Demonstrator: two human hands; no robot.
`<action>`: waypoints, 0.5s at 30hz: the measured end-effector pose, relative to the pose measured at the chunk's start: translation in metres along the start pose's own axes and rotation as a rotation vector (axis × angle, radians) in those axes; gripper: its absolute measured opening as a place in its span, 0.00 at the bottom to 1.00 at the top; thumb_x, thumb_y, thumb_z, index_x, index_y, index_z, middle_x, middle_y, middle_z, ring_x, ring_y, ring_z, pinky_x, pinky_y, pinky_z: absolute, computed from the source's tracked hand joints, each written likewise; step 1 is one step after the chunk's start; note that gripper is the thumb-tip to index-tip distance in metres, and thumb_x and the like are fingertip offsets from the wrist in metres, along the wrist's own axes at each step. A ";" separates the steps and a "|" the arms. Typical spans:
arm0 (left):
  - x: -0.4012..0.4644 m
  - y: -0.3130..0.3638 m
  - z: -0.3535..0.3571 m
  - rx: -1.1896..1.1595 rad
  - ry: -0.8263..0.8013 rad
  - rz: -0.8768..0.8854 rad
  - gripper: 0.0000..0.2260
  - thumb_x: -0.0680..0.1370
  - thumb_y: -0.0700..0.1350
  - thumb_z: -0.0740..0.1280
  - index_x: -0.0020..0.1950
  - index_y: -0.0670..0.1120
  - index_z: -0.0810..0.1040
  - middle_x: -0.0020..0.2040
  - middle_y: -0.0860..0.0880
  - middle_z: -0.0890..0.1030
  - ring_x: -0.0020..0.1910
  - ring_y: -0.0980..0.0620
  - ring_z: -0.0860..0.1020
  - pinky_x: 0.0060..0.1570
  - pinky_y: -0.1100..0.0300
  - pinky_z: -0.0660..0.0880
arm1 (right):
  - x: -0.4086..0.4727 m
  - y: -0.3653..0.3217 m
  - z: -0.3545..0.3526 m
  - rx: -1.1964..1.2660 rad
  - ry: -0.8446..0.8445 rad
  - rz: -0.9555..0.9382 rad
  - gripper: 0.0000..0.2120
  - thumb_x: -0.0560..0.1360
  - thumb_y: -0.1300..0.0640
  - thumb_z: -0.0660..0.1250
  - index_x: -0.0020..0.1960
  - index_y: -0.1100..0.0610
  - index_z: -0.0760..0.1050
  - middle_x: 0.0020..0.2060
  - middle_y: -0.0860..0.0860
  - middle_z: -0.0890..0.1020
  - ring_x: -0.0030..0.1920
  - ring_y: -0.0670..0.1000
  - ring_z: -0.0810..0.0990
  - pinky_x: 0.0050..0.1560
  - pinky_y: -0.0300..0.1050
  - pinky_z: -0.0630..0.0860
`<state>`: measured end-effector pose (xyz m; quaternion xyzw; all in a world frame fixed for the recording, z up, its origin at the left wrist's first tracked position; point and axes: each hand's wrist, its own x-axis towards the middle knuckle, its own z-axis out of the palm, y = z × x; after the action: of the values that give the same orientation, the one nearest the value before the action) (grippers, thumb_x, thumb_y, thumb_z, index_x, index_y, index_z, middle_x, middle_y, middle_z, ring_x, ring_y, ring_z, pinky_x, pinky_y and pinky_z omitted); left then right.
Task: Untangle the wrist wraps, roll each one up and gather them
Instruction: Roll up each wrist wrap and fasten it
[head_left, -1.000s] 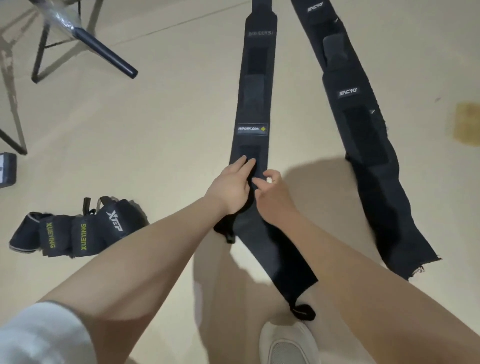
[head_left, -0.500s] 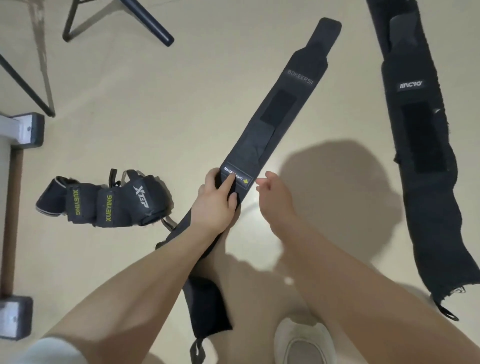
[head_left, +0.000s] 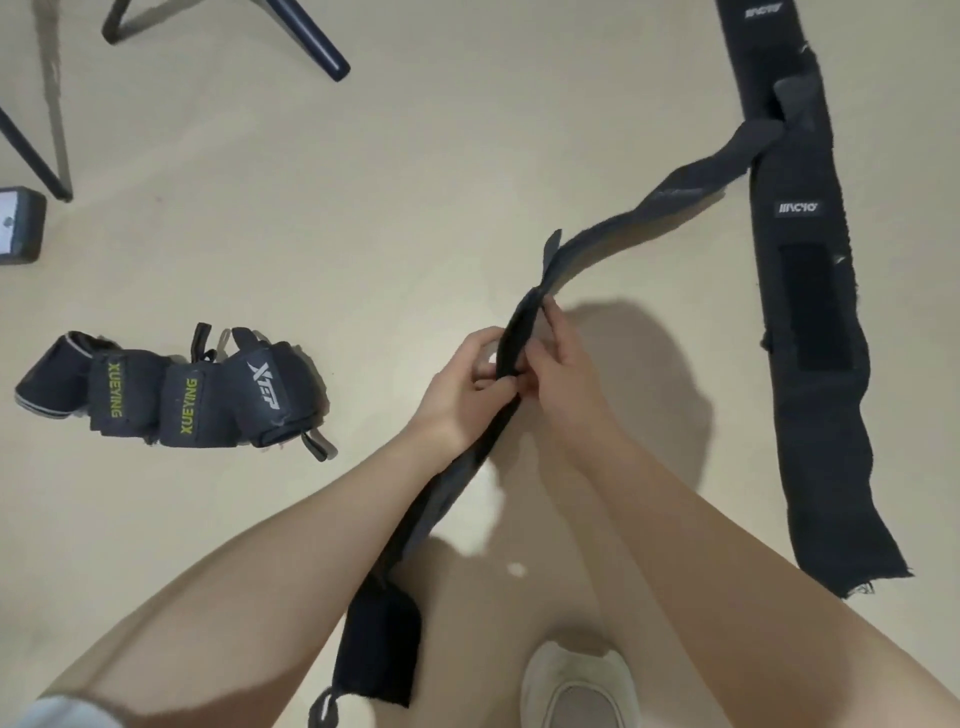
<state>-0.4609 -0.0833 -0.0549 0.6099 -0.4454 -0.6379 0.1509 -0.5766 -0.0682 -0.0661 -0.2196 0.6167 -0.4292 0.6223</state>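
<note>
A long black wrist wrap (head_left: 639, 218) is lifted off the beige floor at its middle. My left hand (head_left: 462, 384) and my right hand (head_left: 558, 371) both pinch it there, fingers curled round the strap. Its far end lies across a second black wrap (head_left: 810, 312) stretched flat on the right. Its near end hangs under my left forearm, ending in a thumb loop. Several rolled wraps (head_left: 176, 400) with yellow and white lettering sit together on the floor at the left.
Dark metal legs of a chair or stand (head_left: 311, 36) stand at the top left. A small dark block (head_left: 18, 223) sits at the left edge. My light shoe (head_left: 576, 691) shows at the bottom.
The wrap lay flat under my fingers before. Both hands have gripped it and raised its middle, and its far end has swung right onto the second wrap.
</note>
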 end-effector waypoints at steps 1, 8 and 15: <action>-0.004 0.004 0.001 -0.115 -0.046 -0.024 0.15 0.78 0.37 0.62 0.62 0.52 0.73 0.49 0.46 0.83 0.48 0.48 0.82 0.49 0.59 0.79 | -0.001 -0.003 -0.003 -0.130 0.014 -0.023 0.24 0.81 0.59 0.54 0.74 0.42 0.58 0.38 0.48 0.78 0.39 0.47 0.78 0.49 0.44 0.75; -0.003 -0.009 -0.026 -0.220 -0.116 -0.200 0.14 0.81 0.35 0.57 0.62 0.45 0.76 0.54 0.43 0.82 0.53 0.45 0.81 0.54 0.52 0.78 | 0.016 -0.006 0.003 -1.276 -0.043 -0.177 0.22 0.81 0.48 0.54 0.74 0.45 0.61 0.72 0.52 0.61 0.70 0.55 0.62 0.68 0.48 0.62; 0.013 -0.036 -0.060 0.002 0.278 -0.092 0.13 0.80 0.38 0.57 0.52 0.56 0.72 0.54 0.51 0.80 0.54 0.50 0.79 0.59 0.47 0.75 | 0.020 0.012 0.015 -1.396 -0.158 -0.316 0.23 0.80 0.51 0.57 0.74 0.51 0.61 0.77 0.50 0.52 0.75 0.55 0.53 0.71 0.51 0.52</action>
<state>-0.3961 -0.0952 -0.0821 0.7123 -0.3925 -0.5529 0.1811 -0.5622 -0.0818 -0.0851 -0.6830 0.6614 -0.0027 0.3099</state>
